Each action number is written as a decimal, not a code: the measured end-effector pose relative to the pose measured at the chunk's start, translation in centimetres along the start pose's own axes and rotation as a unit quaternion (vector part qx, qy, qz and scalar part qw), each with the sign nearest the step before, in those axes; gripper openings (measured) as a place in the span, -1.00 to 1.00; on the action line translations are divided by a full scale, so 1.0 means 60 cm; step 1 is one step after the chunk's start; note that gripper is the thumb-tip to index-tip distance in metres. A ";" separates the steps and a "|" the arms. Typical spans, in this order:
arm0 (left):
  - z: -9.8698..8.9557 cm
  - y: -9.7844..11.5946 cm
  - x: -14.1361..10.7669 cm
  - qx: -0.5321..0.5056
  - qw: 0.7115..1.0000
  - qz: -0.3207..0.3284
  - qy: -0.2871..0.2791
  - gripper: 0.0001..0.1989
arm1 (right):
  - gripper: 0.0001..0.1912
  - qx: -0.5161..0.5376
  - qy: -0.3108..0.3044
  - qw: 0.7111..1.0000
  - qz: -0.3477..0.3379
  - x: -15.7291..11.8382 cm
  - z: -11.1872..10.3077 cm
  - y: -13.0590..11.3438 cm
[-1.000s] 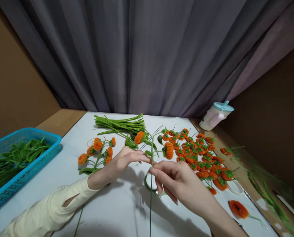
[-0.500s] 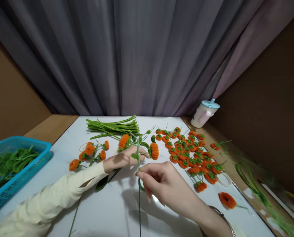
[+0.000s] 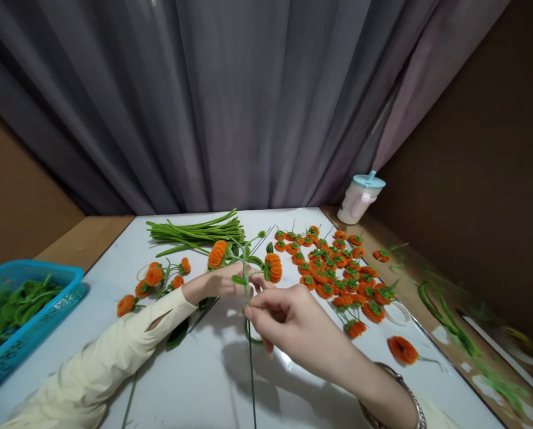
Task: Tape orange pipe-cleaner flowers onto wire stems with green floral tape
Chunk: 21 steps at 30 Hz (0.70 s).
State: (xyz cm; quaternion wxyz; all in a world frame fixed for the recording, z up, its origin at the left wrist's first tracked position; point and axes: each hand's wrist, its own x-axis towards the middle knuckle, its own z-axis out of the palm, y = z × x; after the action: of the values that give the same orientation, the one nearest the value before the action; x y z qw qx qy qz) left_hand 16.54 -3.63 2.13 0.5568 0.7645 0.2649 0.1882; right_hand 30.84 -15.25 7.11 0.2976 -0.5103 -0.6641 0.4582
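Note:
A green flower stem (image 3: 251, 363) stands nearly upright at the middle, with orange blooms and small leaves near its top. My right hand (image 3: 288, 316) pinches this stem between thumb and fingers, below the blooms. Behind the stem, my left hand (image 3: 226, 281) reaches in from the left; its fingertips are partly hidden by the stem, a bloom and my right hand. One orange bloom (image 3: 217, 254) is above my left hand, another (image 3: 273, 267) just right of the stem. A green leaf (image 3: 177, 335) lies beneath my left forearm.
Many orange flower heads (image 3: 327, 290) cover the table's right side. Green stems (image 3: 195, 231) lie at the back, several orange flowers (image 3: 154, 274) at left. A blue basket (image 3: 70, 280) holds leaves. A lidded cup (image 3: 358, 202) stands back right; a white ring (image 3: 398, 313) lies right.
The view has shifted slightly, so the table things appear farther left. Both hands remain around the stem, and my right hand still pinches it.

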 end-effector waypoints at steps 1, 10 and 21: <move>-0.002 0.007 -0.007 -0.005 1.000 -0.007 -0.013 -0.85 | -0.70 -0.001 0.001 1.000 0.005 0.000 -0.001 0.001; -0.031 0.036 -0.056 -0.251 0.966 0.007 -0.070 -0.42 | -0.72 0.002 0.017 1.000 0.017 0.004 -0.006 0.003; 0.026 0.070 -0.070 -0.174 0.973 -0.026 0.150 -0.79 | -0.71 -0.016 0.011 0.999 0.025 0.005 -0.004 0.003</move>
State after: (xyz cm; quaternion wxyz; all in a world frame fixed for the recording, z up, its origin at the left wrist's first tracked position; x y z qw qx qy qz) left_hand 14.97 -8.40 5.65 0.6398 0.6119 0.3280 0.3295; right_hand 30.99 -14.88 7.04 0.2854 -0.5365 -0.6554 0.4486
